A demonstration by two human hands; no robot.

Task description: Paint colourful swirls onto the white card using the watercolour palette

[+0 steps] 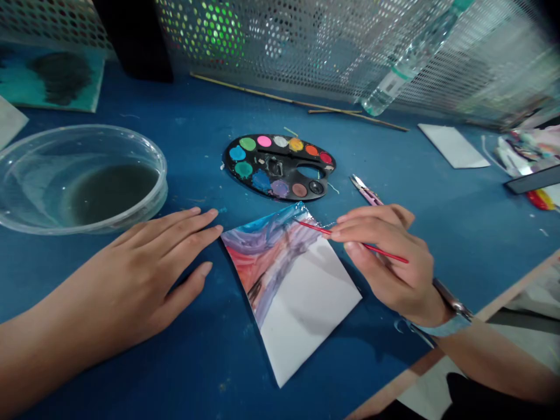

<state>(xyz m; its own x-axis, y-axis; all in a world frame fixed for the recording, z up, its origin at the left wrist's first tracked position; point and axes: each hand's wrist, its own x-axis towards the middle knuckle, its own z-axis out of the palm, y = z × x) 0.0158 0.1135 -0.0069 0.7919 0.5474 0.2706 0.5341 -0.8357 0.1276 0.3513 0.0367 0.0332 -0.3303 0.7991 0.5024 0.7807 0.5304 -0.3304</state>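
Note:
My right hand [387,259] pinches a thin red paintbrush [385,252], its tip over the upper corner of a small white canvas [312,303]. Blue, purple and red streaks cover the canvas's upper left part; the rest is white. My left hand [153,268] lies flat on the blue table with fingers stretched, just left of the canvas. Beyond the canvas sits a black oval watercolour palette [289,156] with several coloured paint pans. Past my right fingers, a slim pointed tool with a pinkish handle [367,191] is partly hidden by the hand.
A clear plastic bowl of murky water [83,224] stands at left. A teal painted board [91,96] is behind it. Thin sticks [297,103] lie along a perforated metal screen [280,41]. A plastic bottle [396,81] leans there, with a white card [452,146] to its right.

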